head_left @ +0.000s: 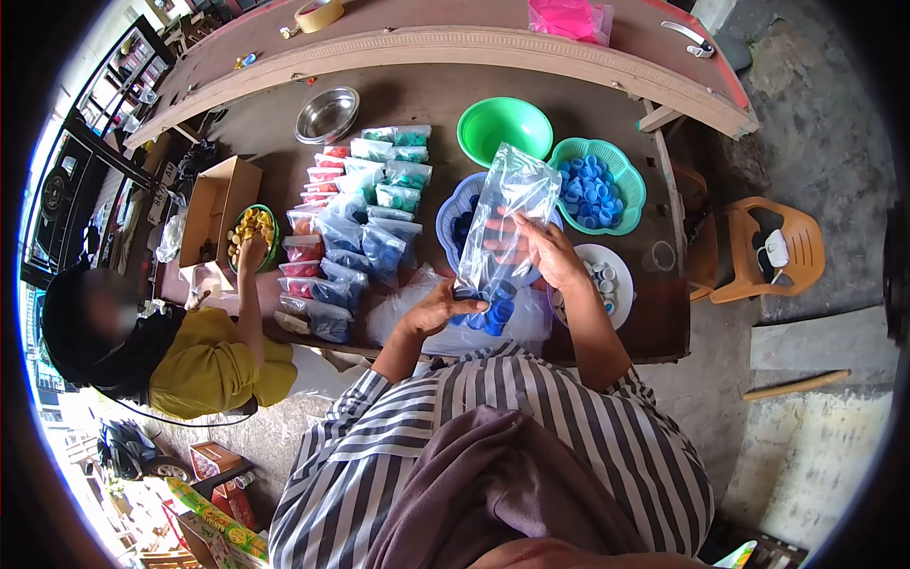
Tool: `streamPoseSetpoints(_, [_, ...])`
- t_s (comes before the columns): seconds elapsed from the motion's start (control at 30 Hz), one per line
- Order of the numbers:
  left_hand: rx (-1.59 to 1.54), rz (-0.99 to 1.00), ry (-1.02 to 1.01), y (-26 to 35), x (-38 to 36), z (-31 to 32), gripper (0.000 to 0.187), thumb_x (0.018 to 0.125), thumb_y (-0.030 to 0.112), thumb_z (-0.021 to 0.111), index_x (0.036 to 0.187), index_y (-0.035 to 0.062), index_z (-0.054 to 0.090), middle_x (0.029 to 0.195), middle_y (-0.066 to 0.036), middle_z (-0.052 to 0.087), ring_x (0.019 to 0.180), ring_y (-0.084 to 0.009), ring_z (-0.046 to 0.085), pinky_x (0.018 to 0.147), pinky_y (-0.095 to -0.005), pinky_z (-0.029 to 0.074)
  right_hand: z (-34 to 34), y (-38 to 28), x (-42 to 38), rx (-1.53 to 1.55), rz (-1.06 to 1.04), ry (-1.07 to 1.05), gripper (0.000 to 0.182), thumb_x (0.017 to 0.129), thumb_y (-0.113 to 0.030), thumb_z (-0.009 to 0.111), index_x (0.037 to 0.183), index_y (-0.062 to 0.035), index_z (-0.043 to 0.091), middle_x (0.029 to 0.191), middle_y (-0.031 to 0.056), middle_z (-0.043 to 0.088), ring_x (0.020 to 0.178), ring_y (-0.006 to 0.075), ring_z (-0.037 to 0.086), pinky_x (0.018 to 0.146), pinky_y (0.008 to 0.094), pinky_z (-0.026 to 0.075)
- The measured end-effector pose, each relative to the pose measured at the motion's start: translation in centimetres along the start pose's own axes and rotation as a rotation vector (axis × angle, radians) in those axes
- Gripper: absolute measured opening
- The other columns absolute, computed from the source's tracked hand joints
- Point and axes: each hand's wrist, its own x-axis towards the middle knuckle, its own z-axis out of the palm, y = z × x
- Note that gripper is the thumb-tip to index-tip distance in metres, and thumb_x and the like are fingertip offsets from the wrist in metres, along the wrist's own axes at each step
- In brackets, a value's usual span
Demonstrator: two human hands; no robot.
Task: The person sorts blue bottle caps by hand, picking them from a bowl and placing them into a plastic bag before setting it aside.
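I hold a clear plastic bag point(505, 223) upright over the table, with several blue bottle caps point(495, 311) gathered at its bottom. My left hand point(438, 309) grips the bag's lower end around the caps. My right hand point(540, 248) pinches the bag's side higher up. Behind the bag stands a blue basket point(451, 220) with dark blue caps. A teal basket point(621, 175) full of light blue caps is to its right. A white bowl point(618, 275) with white caps sits by my right wrist.
Rows of filled bags point(355, 223) of blue, teal and red caps lie at left. An empty green bowl point(502, 128) and a steel bowl point(326, 115) stand farther back. A person in yellow point(213, 365) reaches into a bowl of yellow caps point(254, 232) beside a cardboard box point(216, 204). An orange chair point(763, 251) stands at right.
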Motion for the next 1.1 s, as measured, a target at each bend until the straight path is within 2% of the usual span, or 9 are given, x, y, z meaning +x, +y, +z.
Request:
streamPoseSetpoints(0.2, [-0.208, 0.153, -0.128, -1.2, -0.1, 1.2, 0.050, 0.076, 0.004, 0.079, 0.122, 0.0006, 0.060, 0.110, -0.007, 0.068, 0.106, -0.0158, 0.063, 0.095, -0.0327, 0.047, -0.3, 0.3, 0.1, 0.049, -0.017, 0.021, 0.045, 0.102, -0.032, 0.050, 0.132, 0.0014, 0.048, 0.124, 0.0183, 0.062, 0.103, 0.0288, 0.067, 0.080, 0.0366, 0.058])
streamPoseSetpoints(0.47, [-0.234, 0.133, -0.097, -2.2, 0.1, 0.7, 0.039, 0.085, 0.008, 0.073, 0.121, -0.0009, 0.059, 0.107, -0.008, 0.068, 0.097, -0.0177, 0.065, 0.087, -0.0337, 0.051, -0.9, 0.9, -0.1, 0.048, -0.051, 0.001, 0.045, 0.103, -0.028, 0.047, 0.136, 0.0020, 0.047, 0.130, 0.0205, 0.058, 0.112, 0.0318, 0.063, 0.090, 0.0408, 0.054])
streamPoseSetpoints(0.53, [-0.265, -0.035, 0.009, -1.9, 0.0, 0.7, 0.039, 0.088, 0.013, 0.072, 0.121, -0.0022, 0.058, 0.107, -0.008, 0.068, 0.096, -0.0175, 0.065, 0.087, -0.0335, 0.052, -0.9, 0.9, -0.2, 0.073, -0.039, -0.014, 0.046, 0.103, -0.028, 0.047, 0.136, 0.0029, 0.046, 0.131, 0.0206, 0.057, 0.113, 0.0317, 0.063, 0.091, 0.0412, 0.054])
streamPoseSetpoints(0.57, [-0.179, 0.011, 0.014, -2.2, 0.0, 0.6, 0.045, 0.090, 0.027, 0.072, 0.121, -0.0028, 0.058, 0.108, -0.007, 0.067, 0.098, -0.0156, 0.063, 0.089, -0.0316, 0.049, -0.8, 0.9, -0.2, 0.087, -0.036, 0.007, 0.045, 0.103, -0.028, 0.047, 0.136, 0.0023, 0.046, 0.130, 0.0203, 0.058, 0.112, 0.0306, 0.063, 0.091, 0.0410, 0.054])
streamPoseSetpoints(0.73, [-0.211, -0.042, 0.037, -2.3, 0.6, -0.2, 0.046, 0.090, 0.029, 0.071, 0.122, -0.0007, 0.059, 0.108, -0.006, 0.066, 0.097, -0.0142, 0.062, 0.089, -0.0294, 0.048, -0.7, 0.4, -0.3, 0.091, -0.090, -0.032, 0.046, 0.104, -0.027, 0.045, 0.140, 0.0014, 0.043, 0.131, 0.0206, 0.057, 0.114, 0.0308, 0.062, 0.092, 0.0420, 0.054])
streamPoseSetpoints(0.87, [-0.139, 0.130, -0.017, -1.8, 0.8, -0.5, 0.046, 0.090, 0.026, 0.071, 0.125, 0.0004, 0.058, 0.109, -0.004, 0.066, 0.098, -0.0129, 0.060, 0.089, -0.0280, 0.047, -0.4, -0.2, -0.6, 0.067, -0.064, -0.057, 0.051, 0.103, -0.029, 0.046, 0.141, 0.0041, 0.040, 0.135, 0.0218, 0.054, 0.118, 0.0369, 0.059, 0.093, 0.0452, 0.052])
streamPoseSetpoints(0.97, [0.013, -0.014, 0.028, -0.6, 0.9, -0.3, 0.047, 0.089, 0.027, 0.072, 0.125, 0.0004, 0.059, 0.108, -0.005, 0.066, 0.101, -0.0144, 0.059, 0.092, -0.0289, 0.045, -0.8, 0.3, -0.4, 0.089, -0.077, -0.075, 0.049, 0.103, -0.028, 0.045, 0.141, 0.0033, 0.041, 0.136, 0.0219, 0.053, 0.117, 0.0369, 0.059, 0.094, 0.0453, 0.052])
streamPoseSetpoints(1.03, [0.062, 0.167, -0.002, 0.3, 0.5, 0.3, 0.048, 0.089, 0.030, 0.072, 0.124, -0.0004, 0.061, 0.110, -0.007, 0.066, 0.103, -0.0162, 0.059, 0.093, -0.0301, 0.045, -0.4, 0.0, -0.7, 0.085, -0.073, -0.090, 0.048, 0.103, -0.027, 0.044, 0.141, 0.0030, 0.041, 0.136, 0.0220, 0.053, 0.117, 0.0363, 0.059, 0.093, 0.0452, 0.052])
streamPoseSetpoints(1.1, [0.167, 0.138, 0.039, 1.6, 0.3, 0.8, 0.049, 0.090, 0.032, 0.070, 0.125, -0.0008, 0.061, 0.113, -0.008, 0.065, 0.105, -0.0164, 0.058, 0.094, -0.0306, 0.044, 0.0, -0.2, -1.0, 0.076, -0.063, -0.120, 0.047, 0.103, -0.025, 0.043, 0.141, 0.0031, 0.040, 0.137, 0.0225, 0.052, 0.117, 0.0362, 0.059, 0.094, 0.0447, 0.052])
